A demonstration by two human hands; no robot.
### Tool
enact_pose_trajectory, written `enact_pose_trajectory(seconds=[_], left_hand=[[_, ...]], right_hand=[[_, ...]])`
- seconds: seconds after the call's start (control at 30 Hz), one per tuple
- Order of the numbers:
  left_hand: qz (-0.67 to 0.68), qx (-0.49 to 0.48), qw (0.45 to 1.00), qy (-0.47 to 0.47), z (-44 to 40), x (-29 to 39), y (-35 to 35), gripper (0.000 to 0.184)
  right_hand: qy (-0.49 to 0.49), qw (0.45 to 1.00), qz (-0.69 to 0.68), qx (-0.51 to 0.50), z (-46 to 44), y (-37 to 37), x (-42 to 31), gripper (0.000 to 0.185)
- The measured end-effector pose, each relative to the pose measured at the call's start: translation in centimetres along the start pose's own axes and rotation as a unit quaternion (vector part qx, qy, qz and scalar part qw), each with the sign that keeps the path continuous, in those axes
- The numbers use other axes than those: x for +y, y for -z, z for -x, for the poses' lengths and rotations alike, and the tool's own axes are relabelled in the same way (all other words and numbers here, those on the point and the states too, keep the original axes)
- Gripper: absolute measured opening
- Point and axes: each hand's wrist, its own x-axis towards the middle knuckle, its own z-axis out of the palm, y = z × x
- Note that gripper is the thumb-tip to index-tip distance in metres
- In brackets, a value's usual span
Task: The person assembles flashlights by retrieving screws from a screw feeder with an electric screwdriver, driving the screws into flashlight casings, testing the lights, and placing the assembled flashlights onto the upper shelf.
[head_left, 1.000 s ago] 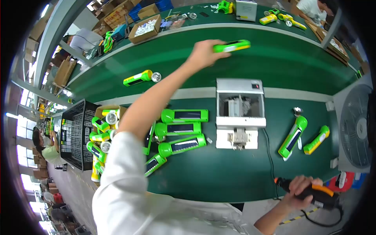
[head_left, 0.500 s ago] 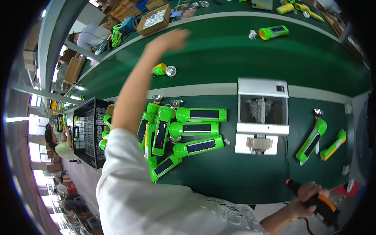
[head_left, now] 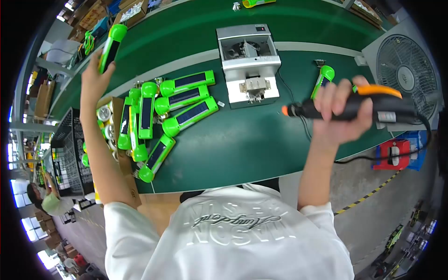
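Because the green flashlight (head_left: 111, 48) at upper left looks light, stiff and slick, I grip its slim body with my left hand (head_left: 96, 77), half-curled as far as shows, my right (head_left: 343, 109) wrapped round the power driver (head_left: 387, 108) at right.

A smooth grey floor (head_left: 373, 228) bears a black-and-yellow striped line (head_left: 367, 192) near the dark-green, flat-topped worktable (head_left: 224, 158). Bright rectangular panes (head_left: 35, 229), probably windows, stand at far left.

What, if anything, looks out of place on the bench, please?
A small pale piece lies loose on the bench, between the machine and the green flashlights; it seems stray, sitting apart from both. Nothing else stands out.
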Motion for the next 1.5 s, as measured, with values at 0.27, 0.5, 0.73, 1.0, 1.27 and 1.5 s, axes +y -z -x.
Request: enact_pose_trajectory(seconds=[0.27,0.5,0.73,1.0,1.27,1.5], left_hand=[[0.201,0.181,0.947,0.176,14.7,12.9,6.8,0.055],[0.361,0.368,0.829,0.216,19.1,15.6,2.7,0.053],[0.15,-0.034,0.968,-0.2,18.8,22.5,-0.3,0.072],[-0.009,-0.127,0.95,-0.286,19.6,26.7,-10.2,0.072],[0.061,-0.179,0.942,-0.276,18.1,26.0,-12.0,0.055],[0.218,-0.216,0.93,-0.201,16.4,24.9,-10.8,0.028]], right_hand=[[-0.032,0.997,0.048,0.043,-2.3,-1.7,5.3,0.031],[0.007,0.995,0.099,-0.024,-1.8,-2.1,6.6,0.032],[-0.05,0.973,0.199,-0.102,-2.2,-3.3,7.1,0.028],[-0.207,0.957,0.179,-0.091,-5.8,-5.3,7.9,0.016],[-0.263,0.957,0.104,-0.069,-5.3,-2.1,8.1,0.023],[-0.187,0.969,0.033,-0.159,-2.3,-0.9,5.7,0.042]])
